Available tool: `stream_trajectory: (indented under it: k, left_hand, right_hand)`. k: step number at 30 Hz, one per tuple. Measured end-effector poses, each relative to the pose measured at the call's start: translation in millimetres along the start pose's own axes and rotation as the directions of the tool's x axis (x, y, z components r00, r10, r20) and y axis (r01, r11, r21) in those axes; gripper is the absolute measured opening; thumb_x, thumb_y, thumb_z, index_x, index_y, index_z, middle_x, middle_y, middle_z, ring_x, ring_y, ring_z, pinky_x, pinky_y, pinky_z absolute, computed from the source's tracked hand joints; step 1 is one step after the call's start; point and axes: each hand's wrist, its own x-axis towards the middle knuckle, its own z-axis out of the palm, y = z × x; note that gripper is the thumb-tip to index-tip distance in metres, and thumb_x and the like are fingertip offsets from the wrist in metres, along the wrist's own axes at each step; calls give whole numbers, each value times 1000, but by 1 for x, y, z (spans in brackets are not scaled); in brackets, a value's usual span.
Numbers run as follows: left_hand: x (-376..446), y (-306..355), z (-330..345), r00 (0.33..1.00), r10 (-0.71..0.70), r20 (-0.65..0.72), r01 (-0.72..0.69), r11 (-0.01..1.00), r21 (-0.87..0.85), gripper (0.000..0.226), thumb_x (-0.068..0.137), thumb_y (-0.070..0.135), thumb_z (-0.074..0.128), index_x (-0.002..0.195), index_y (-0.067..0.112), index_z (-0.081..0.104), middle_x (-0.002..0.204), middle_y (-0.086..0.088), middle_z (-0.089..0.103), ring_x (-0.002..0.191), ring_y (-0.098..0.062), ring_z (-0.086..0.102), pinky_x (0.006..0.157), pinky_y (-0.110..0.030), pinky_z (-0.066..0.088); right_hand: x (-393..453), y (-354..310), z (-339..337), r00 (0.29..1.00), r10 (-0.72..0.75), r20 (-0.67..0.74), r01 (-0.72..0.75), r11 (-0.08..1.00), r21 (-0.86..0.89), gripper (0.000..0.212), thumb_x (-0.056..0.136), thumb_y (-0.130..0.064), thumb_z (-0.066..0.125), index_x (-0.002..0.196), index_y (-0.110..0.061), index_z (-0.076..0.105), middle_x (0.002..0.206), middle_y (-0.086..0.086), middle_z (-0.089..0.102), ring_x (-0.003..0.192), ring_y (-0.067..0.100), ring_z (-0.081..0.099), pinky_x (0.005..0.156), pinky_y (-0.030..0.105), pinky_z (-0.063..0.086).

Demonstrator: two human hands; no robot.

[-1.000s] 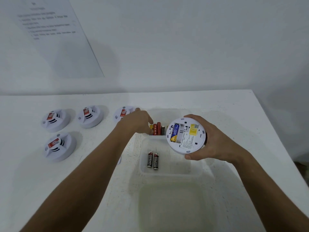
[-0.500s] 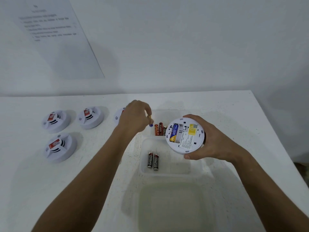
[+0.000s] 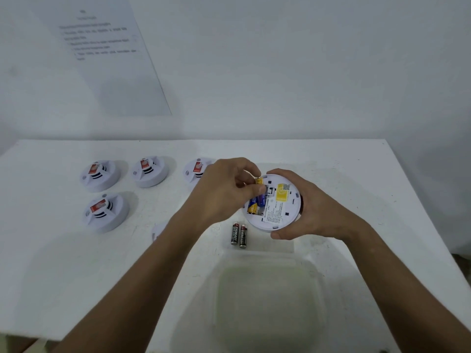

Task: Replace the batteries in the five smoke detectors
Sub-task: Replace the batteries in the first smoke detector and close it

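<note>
My right hand (image 3: 313, 212) grips a white smoke detector (image 3: 277, 212), turned back-side up above the trays. One blue-and-yellow battery (image 3: 252, 207) lies in its open compartment. My left hand (image 3: 224, 192) pinches a second blue-and-yellow battery (image 3: 260, 191) and holds it at the compartment, beside the first. Several other detectors stand face up on the white table (image 3: 344, 161): two at the back left (image 3: 100, 174) (image 3: 149, 170), one (image 3: 196, 170) partly behind my left hand, one nearer (image 3: 105, 212).
Two black batteries (image 3: 239, 234) lie in a clear tray (image 3: 285, 247) under the held detector. A larger clear container (image 3: 270, 301) stands nearest to me. A white cover piece (image 3: 158, 229) peeks out beside my left forearm. A printed sheet (image 3: 102, 47) hangs on the wall.
My left hand lifted a blue-and-yellow battery out of the far tray and carried it right, to the open compartment of the detector in my right hand.
</note>
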Motion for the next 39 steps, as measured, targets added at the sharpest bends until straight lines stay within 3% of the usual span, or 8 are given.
stream_trajectory:
  k: [4, 7, 10, 16, 24, 29, 35, 39]
  left_hand:
    - [-17, -7, -1, 993, 118, -12, -116, 987, 112, 27, 82, 44, 70, 107, 34, 70, 95, 16, 57, 82, 1, 54, 67, -8, 35]
    - [-30, -20, -6, 989, 121, 82, -126, 990, 61, 64, 67, 61, 73, 125, 42, 57, 113, 14, 49, 102, 2, 48, 78, -9, 35]
    - [-43, -31, -11, 976, 149, 156, -158, 986, 48, 89, 56, 55, 83, 136, 41, 48, 123, 15, 48, 110, 0, 46, 84, -8, 38]
    - [-62, -48, -30, 975, 203, 94, -206, 978, 31, 86, 56, 46, 88, 134, 33, 54, 121, 11, 53, 105, -6, 53, 81, -15, 50]
    - [-78, -85, -73, 964, 239, 117, -247, 967, 61, 78, 60, 44, 85, 131, 29, 58, 121, 12, 43, 106, 6, 44, 79, -2, 41]
    - [-80, -112, -92, 959, 259, 119, -259, 966, -18, 72, 63, 51, 79, 127, 50, 46, 120, 23, 43, 108, 5, 47, 79, -10, 48]
    - [-79, -176, -96, 998, 27, -49, -30, 997, -68, 85, 65, 44, 84, 138, 44, 39, 119, 18, 52, 99, -2, 58, 73, -19, 50]
    - [-76, -202, -75, 991, -99, 88, 85, 985, 152, 92, 63, 50, 83, 142, 32, 39, 123, 8, 46, 101, -7, 51, 80, -21, 42]
  right_hand:
    - [-1, -8, 2, 999, -16, 38, 16, 1000, 7, 94, 54, -8, 93, 134, -32, 48, 121, -13, 60, 113, 11, 61, 87, 27, 57]
    - [-1, -12, 3, 997, -16, 74, 13, 999, 35, 96, 55, -2, 93, 136, -28, 48, 122, -11, 61, 114, 13, 61, 87, 29, 58]
    - [0, -15, 7, 993, -13, 115, 8, 999, 44, 96, 54, -5, 93, 137, -26, 48, 125, -9, 61, 118, 15, 59, 89, 30, 56]
    - [11, -29, 34, 989, -21, 148, 14, 999, 50, 96, 55, -9, 92, 138, -25, 47, 126, -9, 60, 121, 16, 58, 88, 26, 54]
    - [36, -44, 82, 988, -17, 154, 9, 999, 49, 97, 57, -2, 93, 138, -28, 46, 126, -10, 61, 120, 13, 59, 91, 27, 55]
    - [54, -50, 106, 994, -3, 111, -4, 998, 56, 100, 55, -7, 93, 140, -30, 46, 127, -12, 62, 121, 11, 58, 94, 29, 55]
    - [60, -46, 114, 999, 33, 5, -34, 999, 4, 101, 53, -3, 95, 137, -30, 47, 123, -20, 62, 118, 2, 58, 88, 18, 53]
    - [51, -40, 122, 996, 88, -32, -89, 996, -16, 102, 51, -8, 95, 138, -31, 46, 122, -25, 59, 117, 0, 57, 83, 18, 55]
